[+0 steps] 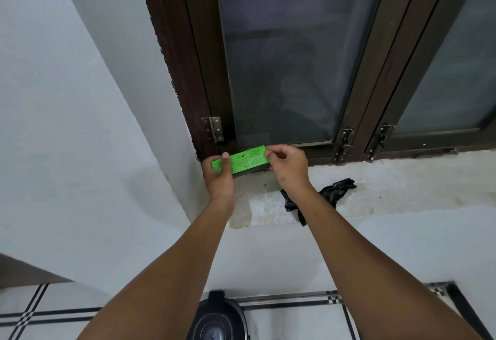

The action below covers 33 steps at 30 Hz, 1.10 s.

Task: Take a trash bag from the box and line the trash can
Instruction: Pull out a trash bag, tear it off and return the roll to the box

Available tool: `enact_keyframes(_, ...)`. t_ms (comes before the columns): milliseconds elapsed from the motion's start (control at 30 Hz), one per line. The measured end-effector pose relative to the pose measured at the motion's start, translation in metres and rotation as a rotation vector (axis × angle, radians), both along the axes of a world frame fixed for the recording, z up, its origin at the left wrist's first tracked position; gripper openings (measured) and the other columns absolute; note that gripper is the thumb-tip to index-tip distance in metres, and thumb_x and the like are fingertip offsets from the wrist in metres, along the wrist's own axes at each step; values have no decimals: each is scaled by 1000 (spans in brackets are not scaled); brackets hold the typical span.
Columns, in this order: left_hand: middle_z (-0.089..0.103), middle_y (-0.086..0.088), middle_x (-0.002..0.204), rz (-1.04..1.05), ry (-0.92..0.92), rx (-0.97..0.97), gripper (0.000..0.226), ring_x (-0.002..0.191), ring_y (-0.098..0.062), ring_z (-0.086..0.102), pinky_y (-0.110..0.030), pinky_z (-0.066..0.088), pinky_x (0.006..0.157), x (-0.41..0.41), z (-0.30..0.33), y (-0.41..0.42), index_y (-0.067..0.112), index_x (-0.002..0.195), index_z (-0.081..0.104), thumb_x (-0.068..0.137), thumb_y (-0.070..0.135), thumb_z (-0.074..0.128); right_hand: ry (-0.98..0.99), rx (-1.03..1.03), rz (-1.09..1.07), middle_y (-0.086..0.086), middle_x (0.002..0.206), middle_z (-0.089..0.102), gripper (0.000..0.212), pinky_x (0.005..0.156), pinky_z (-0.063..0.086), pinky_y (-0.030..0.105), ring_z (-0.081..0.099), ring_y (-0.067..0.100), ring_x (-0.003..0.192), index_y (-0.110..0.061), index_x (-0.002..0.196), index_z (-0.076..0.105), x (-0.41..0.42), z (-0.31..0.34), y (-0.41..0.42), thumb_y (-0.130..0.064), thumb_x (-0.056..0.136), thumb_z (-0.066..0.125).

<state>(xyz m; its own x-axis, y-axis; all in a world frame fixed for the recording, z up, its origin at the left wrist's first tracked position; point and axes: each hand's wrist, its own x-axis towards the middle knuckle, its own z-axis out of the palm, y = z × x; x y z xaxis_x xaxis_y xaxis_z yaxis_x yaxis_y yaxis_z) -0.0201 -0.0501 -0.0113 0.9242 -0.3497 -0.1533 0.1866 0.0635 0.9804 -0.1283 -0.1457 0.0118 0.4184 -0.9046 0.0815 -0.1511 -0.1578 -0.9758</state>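
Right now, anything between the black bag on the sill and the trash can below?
Nothing visible blocks it. The crumpled black trash bag lies on the concrete window sill, partly behind the right forearm. The trash can sits on the floor directly below, lid apparently closed. Both hands hold the green box.

Light is dim, flat and cool, with a blue-grey cast over the wall [80, 125]. The window glass [281, 58] is dark and murky, giving no glare. Shadows are soft; the sill [389, 186] is evenly lit. Strong wide-angle bowing bends the window frame [198, 71] and floor tiles [40, 313]. Focus is mildly soft overall.
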Motion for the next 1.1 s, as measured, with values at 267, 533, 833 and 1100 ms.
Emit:
enact_keyframes(267,66,-4,109,-28,118,-30,6,110,-28,67,-48,56,99,3,1,6,31,98,58,103,28,58,13,117,108,1,105,76,24,97,54,30,70,17,103,-10,119,75,-3,2,-3,-14,95,72)
enact_keyframes(533,54,-5,112,-92,182,-115,31,101,-21,63,-45,61,90,2,13,19,14,128,41,99,3,44,71,291,36,3,116,65,22,72,64,33,67,14,80,-15,114,67,-4,6,1,-32,100,65)
enact_keyframes(833,66,0,109,-86,-98,356,24,92,-22,66,-47,61,88,8,-6,23,22,124,62,101,26,53,275,275,78,13,101,73,14,79,61,50,69,30,83,-16,106,66,11,-17,11,-27,97,66)
enact_keyframes(1100,71,-8,111,-142,-174,564,14,94,-31,68,-45,62,86,13,-14,26,17,106,65,100,22,53,408,187,171,17,111,71,36,87,60,55,71,35,100,-2,133,61,11,-29,10,-13,98,62)
